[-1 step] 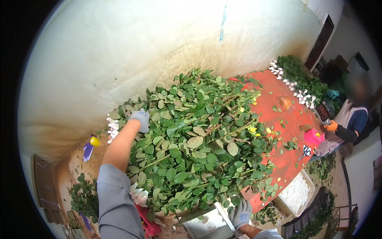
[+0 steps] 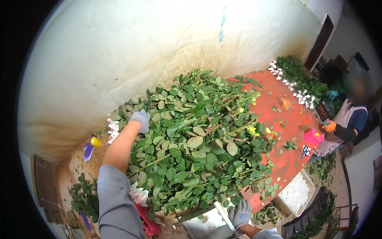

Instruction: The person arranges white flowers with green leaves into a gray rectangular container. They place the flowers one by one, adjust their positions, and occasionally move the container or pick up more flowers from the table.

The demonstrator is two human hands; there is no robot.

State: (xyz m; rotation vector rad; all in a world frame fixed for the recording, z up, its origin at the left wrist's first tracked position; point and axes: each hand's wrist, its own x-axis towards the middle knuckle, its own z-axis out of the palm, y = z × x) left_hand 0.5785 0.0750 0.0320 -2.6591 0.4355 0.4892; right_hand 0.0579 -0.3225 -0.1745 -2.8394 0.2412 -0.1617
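A large heap of leafy green stems covers the near part of the red table. My left hand, in a grey glove, reaches into the left side of this heap. Its fingertips are lost among the leaves, so whether it grips a stem cannot be told. Close beside it, white-wrapped flower heads stick out of the greenery. More white-wrapped heads lie by my left forearm. My right hand, also grey-gloved, rests with fingers stretched out at the heap's near edge, next to a pale metal-framed box.
Across the table a co-worker in an orange glove stands beside a row of white-wrapped flowers. Scissors and a pink container lie near. A bin of white pieces stands below. Left are a purple glove and yellow roll.
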